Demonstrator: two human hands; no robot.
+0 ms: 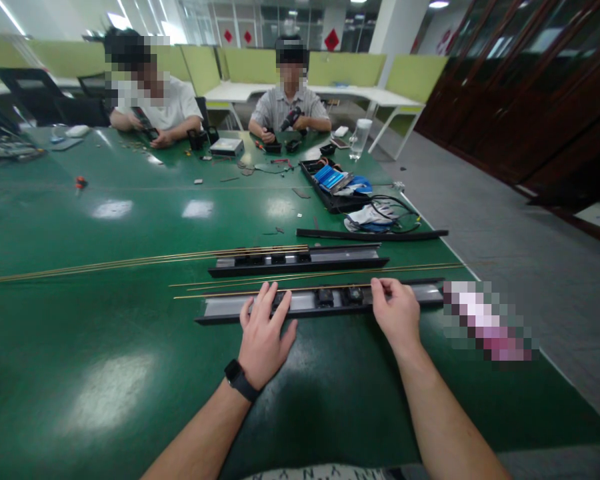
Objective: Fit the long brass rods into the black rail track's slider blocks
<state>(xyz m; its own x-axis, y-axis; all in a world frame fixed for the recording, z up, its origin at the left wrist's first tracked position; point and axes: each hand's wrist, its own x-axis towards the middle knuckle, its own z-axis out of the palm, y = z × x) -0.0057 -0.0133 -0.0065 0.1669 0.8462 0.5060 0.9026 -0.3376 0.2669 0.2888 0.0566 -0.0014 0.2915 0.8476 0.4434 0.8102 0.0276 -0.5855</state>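
A long black-edged channel point(225, 307) with a silvery inside lies across the green table in front of me. Small black blocks point(325, 297) sit in it. Along its far side runs a thin brass rod point(215, 295). My left hand point(264, 333), fingers spread, rests over the channel's left half and covers part of the rod and a block. Near the right part of the channel, my right hand point(397, 313) pinches the rod between thumb and finger. Its fingers hide the rod's right portion.
Beyond lies a second channel point(347, 256) with several brass rods point(180, 257) over it. Farther back are a black strip point(370, 235), gloves point(370, 217) and a black tray point(313, 177). Two people sit across the table; one holds a power drill point(292, 119).
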